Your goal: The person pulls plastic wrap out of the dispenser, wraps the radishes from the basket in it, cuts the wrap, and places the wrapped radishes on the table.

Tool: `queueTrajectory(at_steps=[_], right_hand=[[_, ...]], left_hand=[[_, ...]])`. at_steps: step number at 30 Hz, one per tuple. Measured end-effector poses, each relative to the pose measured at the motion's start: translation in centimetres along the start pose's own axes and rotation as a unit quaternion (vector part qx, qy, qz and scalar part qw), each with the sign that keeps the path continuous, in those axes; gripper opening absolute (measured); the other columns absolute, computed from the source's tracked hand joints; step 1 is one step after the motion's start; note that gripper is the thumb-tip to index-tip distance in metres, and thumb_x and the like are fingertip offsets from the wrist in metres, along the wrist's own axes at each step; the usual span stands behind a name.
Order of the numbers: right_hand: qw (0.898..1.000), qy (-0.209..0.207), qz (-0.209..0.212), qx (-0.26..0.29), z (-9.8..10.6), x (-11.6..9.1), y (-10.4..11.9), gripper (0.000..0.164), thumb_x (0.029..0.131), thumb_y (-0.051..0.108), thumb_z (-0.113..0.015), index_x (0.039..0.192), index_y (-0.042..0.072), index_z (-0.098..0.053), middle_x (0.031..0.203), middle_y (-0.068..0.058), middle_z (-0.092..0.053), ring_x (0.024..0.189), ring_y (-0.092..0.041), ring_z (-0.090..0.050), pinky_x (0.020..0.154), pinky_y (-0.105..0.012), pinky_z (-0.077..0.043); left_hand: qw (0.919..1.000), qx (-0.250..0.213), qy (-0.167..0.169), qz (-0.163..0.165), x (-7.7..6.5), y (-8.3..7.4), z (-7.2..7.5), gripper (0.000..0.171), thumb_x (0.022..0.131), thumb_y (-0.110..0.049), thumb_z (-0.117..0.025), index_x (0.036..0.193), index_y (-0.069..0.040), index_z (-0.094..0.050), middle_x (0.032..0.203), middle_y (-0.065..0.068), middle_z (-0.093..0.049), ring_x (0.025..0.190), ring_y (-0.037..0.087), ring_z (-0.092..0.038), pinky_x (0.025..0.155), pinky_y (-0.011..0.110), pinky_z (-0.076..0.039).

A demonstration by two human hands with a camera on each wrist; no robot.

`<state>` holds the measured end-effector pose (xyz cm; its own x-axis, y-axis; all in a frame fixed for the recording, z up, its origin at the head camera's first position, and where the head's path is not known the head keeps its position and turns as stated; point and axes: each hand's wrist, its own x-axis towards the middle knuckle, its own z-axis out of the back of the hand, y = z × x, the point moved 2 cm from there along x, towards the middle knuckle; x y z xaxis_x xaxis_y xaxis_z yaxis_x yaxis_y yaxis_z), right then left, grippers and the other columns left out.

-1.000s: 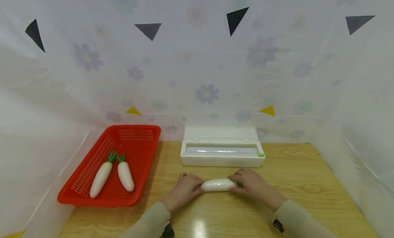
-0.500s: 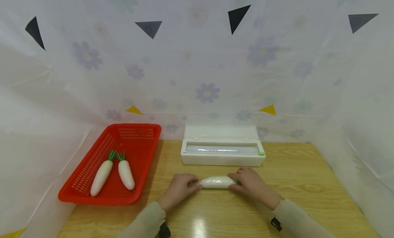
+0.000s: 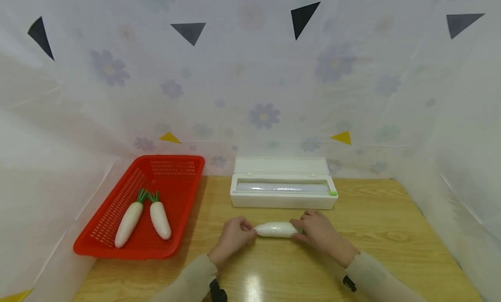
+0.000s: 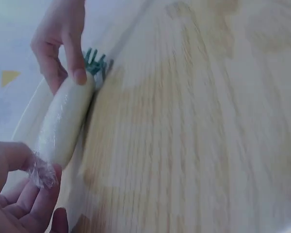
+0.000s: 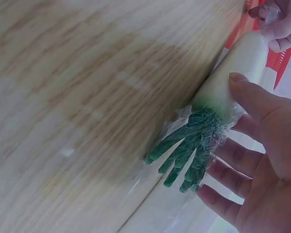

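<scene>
Since a second ago: both hands drawn a little farther from the near edge, the wrapped radish (image 3: 276, 229) shifted slightly with them, the left fingers now closed on the bunched film at its tip rather than lying over it.

Nearest: two pale sleeves entering from the near edge, a dark strap at each wrist. Just beyond, on the wooden table (image 3: 391, 232), left hand (image 3: 232, 237) at the left end of the wrapped radish, fingers curled, pinching a crinkled twist of clear film (image 4: 40, 171) at the white tip. Right hand (image 3: 320, 232) at the right end, thumb pressed on top of the white body, remaining fingers spread behind the green leaves (image 5: 189, 145), also sheathed in film; grip clamped on the radish between thumb and fingers. Radish lying on its side, lengthwise left to right, resting on the table at centre, between the two hands.

Farther back, just beyond the radish: white cling-film dispenser (image 3: 282, 190), lid raised, roll visible inside, small green tab at its right end. Not touching the radish in the head view.

To the left: red perforated basket (image 3: 176, 171), holding two unwrapped white radishes (image 3: 142, 219) side by side, green tops pointing far.

Farthest: white floral sheeting with black and yellow triangles, closing in back and sides.
</scene>
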<state>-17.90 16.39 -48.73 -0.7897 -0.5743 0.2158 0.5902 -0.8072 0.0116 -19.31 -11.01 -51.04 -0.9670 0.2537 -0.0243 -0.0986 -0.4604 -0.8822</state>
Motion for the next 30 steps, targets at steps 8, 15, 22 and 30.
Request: queueTrajectory(at_steps=[8,15,22,30], right_hand=[[1.000,-0.001,0.007,-0.022,0.48,0.22,0.20,0.039,0.090,0.039,-0.080,0.119,0.012,-0.076,0.091,-0.004,-0.074,0.092,-0.025,-0.060,0.086,-0.049,-0.054],[1.000,-0.008,0.011,-0.025,0.73,0.19,0.20,0.038,0.089,0.038,-0.081,0.117,0.012,-0.077,0.090,-0.003,-0.074,0.089,-0.023,-0.058,0.085,-0.047,-0.054],[0.999,-0.010,0.024,-0.032,0.65,0.34,0.47,0.039,0.090,0.039,-0.080,0.118,0.013,-0.077,0.091,-0.003,-0.075,0.090,-0.024,-0.061,0.085,-0.047,-0.055],[0.999,-0.013,0.026,-0.027,0.36,0.26,0.28,0.039,0.090,0.040,-0.079,0.116,0.011,-0.077,0.090,-0.003,-0.074,0.090,-0.024,-0.062,0.086,-0.048,-0.055]], left_hand=[[0.9785,-0.195,-0.005,0.066,-0.02,-0.12,-0.59,0.011,0.093,0.000,-0.069,0.096,0.011,-0.067,0.080,0.012,-0.073,0.065,0.012,-0.069,0.065,0.029,-0.059],[0.9533,-0.278,0.055,0.104,-0.22,-0.18,-0.47,0.021,0.096,0.003,-0.068,0.112,0.016,-0.063,0.092,0.022,-0.075,0.081,0.024,-0.077,0.082,0.040,-0.062],[0.9931,-0.116,0.015,-0.008,-0.05,-0.51,-0.68,0.008,0.093,-0.004,-0.076,0.091,0.003,-0.072,0.081,0.013,-0.076,0.073,0.022,-0.075,0.068,0.028,-0.059],[0.9931,0.034,-0.060,-0.095,0.18,-0.53,-1.09,0.009,0.094,-0.011,-0.078,0.101,-0.005,-0.078,0.097,0.008,-0.072,0.088,0.019,-0.068,0.079,0.031,-0.055]])
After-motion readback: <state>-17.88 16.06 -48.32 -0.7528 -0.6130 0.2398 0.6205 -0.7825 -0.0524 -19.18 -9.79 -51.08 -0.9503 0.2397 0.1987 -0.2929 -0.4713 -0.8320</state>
